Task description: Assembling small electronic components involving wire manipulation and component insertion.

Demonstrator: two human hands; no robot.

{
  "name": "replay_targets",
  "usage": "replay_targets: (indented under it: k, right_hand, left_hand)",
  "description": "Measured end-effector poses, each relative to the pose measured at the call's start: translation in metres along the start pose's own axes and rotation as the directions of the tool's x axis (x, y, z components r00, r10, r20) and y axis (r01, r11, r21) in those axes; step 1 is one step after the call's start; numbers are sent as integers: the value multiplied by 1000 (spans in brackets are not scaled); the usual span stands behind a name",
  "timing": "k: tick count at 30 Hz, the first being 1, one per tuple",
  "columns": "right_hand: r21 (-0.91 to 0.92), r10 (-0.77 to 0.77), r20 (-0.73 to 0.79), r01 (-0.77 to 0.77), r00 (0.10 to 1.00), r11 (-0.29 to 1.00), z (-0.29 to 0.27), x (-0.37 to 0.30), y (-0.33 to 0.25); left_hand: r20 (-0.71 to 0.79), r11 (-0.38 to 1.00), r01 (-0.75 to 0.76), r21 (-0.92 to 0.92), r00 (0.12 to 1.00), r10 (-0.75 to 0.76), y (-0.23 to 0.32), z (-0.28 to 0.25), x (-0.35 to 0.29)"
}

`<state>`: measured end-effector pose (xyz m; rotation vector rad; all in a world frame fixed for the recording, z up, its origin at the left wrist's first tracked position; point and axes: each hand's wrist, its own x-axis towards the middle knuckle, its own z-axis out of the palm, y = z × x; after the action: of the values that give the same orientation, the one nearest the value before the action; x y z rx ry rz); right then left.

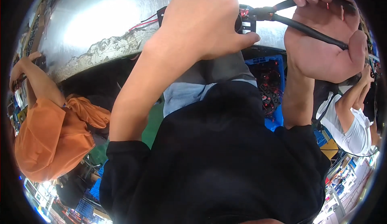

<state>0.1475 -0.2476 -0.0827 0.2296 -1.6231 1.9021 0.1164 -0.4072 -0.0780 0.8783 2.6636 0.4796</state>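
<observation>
My left hand [197, 24] lies over a black part [250, 24] at the table's near edge, its fingers curled down on it and its thumb stretched to the right. The hand hides most of this part. Thin red and black wires [144, 23] come out on its left side. In my right hand [320, 42], palm turned up, are pliers [298, 25] with black handles spread apart. One handle runs across the palm under the thumb, the other under the fingers. The pliers' jaws point left and meet the part's right end, by a bit of red.
The shiny metal table [100, 22] has a worn, flaking front edge. Below it, right of my lap, a blue crate [278, 113] holds several black parts with red wires. A person in orange [52, 139] works at left, another in white [346, 123] at right.
</observation>
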Motion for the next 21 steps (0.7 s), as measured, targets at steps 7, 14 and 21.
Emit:
replay_targets:
  k: [7,14,21]
  right_hand:
    - [5,13,56,-13,998,1000,-2,4,1]
    - [6,32,110,-33,993,999,-6,6,2]
    - [12,45,168,-47,985,999,1,3,-4]
  left_hand:
    - [-598,905,-318,281,680,425,-10,22,-12]
    - [-343,977,-205,57,915,212,-2,2,-4]
    - [-338,994,-104,31,935,108,-13,32,-6]
